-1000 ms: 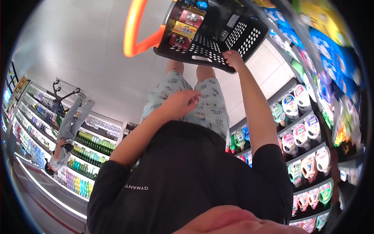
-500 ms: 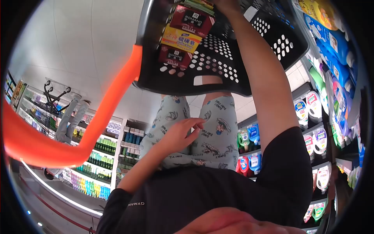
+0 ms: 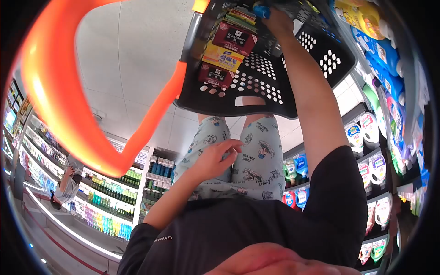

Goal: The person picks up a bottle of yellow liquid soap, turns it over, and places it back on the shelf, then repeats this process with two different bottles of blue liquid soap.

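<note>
In front of my legs is a black shopping basket point(image 3: 286, 107) with perforated walls and a long orange handle point(image 3: 158, 107). Along its left side lie a dark red ROMANO box point(image 3: 235, 39), a yellow sulfur soap box point(image 3: 223, 56), a second ROMANO box point(image 3: 215, 75) and thin green packs point(image 3: 240, 19). My right hand point(image 3: 278, 22) is inside the basket at the top of the view, its fingers closed round a small blue object point(image 3: 261, 10) whose kind I cannot make out. My left hand point(image 3: 215, 158) rests in front of my patterned shorts, fingers loosely stretched, holding nothing.
Shelves of detergent bottles point(image 3: 377, 167) stand close on my right, with blue packs point(image 3: 382, 55) higher up. At the left are shelves of green bottles point(image 3: 114, 190) and another person point(image 3: 68, 181). Pale tiled floor point(image 3: 142, 36) lies beyond the basket.
The basket appears lower and slightly right in view, and its orange handle has swung up. More of my right hand and the blue object show. My left hand stays about where it was.
</note>
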Action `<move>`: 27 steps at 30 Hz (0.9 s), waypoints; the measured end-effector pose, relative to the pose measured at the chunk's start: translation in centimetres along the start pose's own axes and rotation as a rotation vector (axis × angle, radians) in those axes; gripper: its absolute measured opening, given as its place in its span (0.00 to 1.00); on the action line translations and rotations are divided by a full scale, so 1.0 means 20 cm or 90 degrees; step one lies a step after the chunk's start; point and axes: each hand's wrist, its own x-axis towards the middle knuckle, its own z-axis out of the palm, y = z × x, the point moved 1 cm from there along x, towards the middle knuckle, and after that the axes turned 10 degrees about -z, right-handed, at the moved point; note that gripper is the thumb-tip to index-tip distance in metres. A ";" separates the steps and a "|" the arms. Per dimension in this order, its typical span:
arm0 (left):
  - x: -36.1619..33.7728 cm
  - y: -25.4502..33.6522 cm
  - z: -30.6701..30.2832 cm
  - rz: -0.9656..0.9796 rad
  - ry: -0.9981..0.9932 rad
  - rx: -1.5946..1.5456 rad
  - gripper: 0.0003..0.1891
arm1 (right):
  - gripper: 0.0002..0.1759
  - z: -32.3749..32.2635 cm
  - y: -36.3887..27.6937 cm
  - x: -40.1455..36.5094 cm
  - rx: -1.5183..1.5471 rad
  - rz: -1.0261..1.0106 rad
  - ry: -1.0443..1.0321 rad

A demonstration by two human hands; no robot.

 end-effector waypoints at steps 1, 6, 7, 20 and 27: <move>-0.02 0.03 0.00 0.004 -0.001 0.007 0.19 | 0.29 -0.06 -0.01 -0.06 -0.003 0.028 -0.022; -0.14 0.10 0.08 0.032 -0.024 -0.048 0.17 | 0.28 -0.26 0.06 -0.49 0.000 0.170 0.004; -0.17 0.13 0.08 0.037 -0.028 -0.048 0.17 | 0.27 -0.27 0.10 -0.59 0.014 0.148 0.027; -0.63 0.40 0.16 0.175 0.031 0.284 0.17 | 0.26 -0.92 -0.35 -2.05 0.200 0.031 0.048; -0.82 0.55 0.21 0.434 0.198 0.534 0.37 | 0.23 -1.69 -0.98 -2.69 0.240 -0.125 0.092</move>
